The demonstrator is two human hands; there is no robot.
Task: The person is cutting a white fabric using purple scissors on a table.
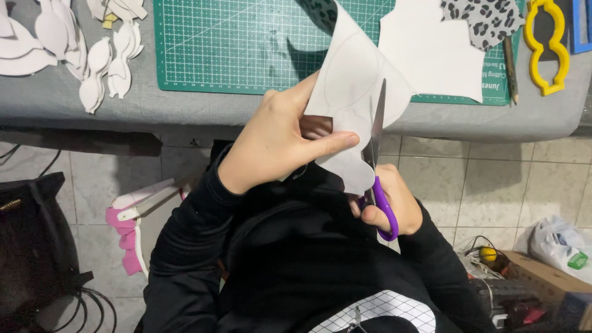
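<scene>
Left hand (271,145): pinching the white foam sheet (351,86) between thumb and fingers, gripping it firmly at its lower left part, holding it up in the air just off the near edge of the grey table (203,111).
Right hand (388,200): gripping the purple handles of the scissors (377,166), fingers closed through the loops, hovering below the sheet and off the table's near edge.
Scissors: pointing upward, blades slightly apart and biting into the white foam sheet along a curved pencil outline.
White foam sheet: tilting toward the camera, lower end already shaped into a rounded lobe, upper end reaching over the green cutting mat (246,43).
Green cutting mat: lying flat across the middle of the table, reaching toward its far edge.
Second white sheet (431,49): resting on the right part of the mat, partly overhanging the mat's near edge.
Leopard-print piece (484,21): lying at the mat's far right corner.
Pencil (510,68): lying just beside the mat's right edge.
Yellow template (546,43): lying near the table's right edge.
White cut-out shapes (98,61): lying scattered near the table's left edge.
</scene>
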